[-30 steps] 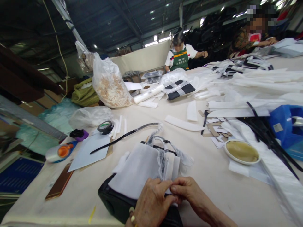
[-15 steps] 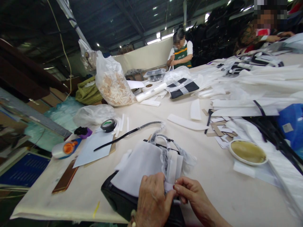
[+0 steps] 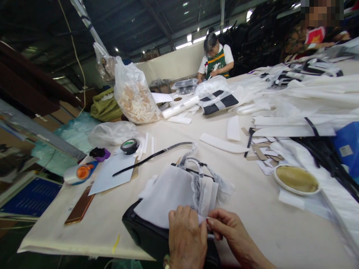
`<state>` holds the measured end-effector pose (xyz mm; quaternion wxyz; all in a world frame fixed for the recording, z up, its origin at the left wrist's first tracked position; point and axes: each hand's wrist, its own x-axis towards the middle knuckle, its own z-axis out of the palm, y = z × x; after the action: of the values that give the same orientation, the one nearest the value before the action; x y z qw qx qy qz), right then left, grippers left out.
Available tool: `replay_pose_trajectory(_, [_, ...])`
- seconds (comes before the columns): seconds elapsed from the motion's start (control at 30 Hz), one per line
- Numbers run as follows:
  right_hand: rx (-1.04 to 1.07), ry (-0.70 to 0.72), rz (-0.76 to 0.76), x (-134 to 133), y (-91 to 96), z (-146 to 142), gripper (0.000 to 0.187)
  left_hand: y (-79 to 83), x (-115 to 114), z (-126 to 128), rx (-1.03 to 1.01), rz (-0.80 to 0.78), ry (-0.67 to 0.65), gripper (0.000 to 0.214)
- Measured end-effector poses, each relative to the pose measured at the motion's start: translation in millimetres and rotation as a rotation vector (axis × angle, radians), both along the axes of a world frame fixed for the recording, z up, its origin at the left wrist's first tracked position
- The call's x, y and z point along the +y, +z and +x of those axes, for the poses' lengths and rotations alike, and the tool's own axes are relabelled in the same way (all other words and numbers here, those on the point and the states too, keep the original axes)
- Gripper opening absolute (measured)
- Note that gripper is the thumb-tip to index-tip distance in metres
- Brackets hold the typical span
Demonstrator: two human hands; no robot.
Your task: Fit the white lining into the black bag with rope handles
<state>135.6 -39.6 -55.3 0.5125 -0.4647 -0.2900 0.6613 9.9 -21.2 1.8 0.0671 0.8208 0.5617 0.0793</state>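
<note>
While palm-down, left hand (image 3: 186, 236) curled

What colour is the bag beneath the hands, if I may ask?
The bag is black, as the head view shows.

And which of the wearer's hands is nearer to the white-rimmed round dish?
The right. The right hand is to the left of the dish and closer to the wearer; the left hand, over the black handbag, is farther left.
</note>
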Motion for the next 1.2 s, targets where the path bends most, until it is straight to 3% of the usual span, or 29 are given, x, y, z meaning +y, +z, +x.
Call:
replay_pose_trajectory(0.27, [-0.024, -0.002, -0.111, 4.9, -3.1, -9.3, 0.027, -11.4, -1.1, 4.6, -0.019, 0.238, -0.042, 0.01])
replay_pose_trajectory(0.53, [-0.11, -0.018, -0.167, 7.1, 2.9, -12.9, 0.02, -4.9, -4.3, 6.6, -0.04, 0.154, 0.003, 0.013])
replay_pose_trajectory(0.73, [-0.146, -0.012, -0.154, 10.4, 5.9, -17.8, 0.012, -17.4, -0.6, 3.0, -0.073, 0.234, -0.055, 0.016])
replay_pose_trajectory(0.97, [-0.198, -0.046, -0.112, 15.3, 10.3, -20.4, 0.005, -13.2, 1.0, 3.9, -0.049, 0.304, -0.109, 0.02])
replay_pose_trajectory(1.2, [-0.126, 0.061, -0.134, 11.7, 20.8, -11.2, 0.01, -16.5, -0.4, 2.1, -0.063, 0.33, -0.112, 0.021])
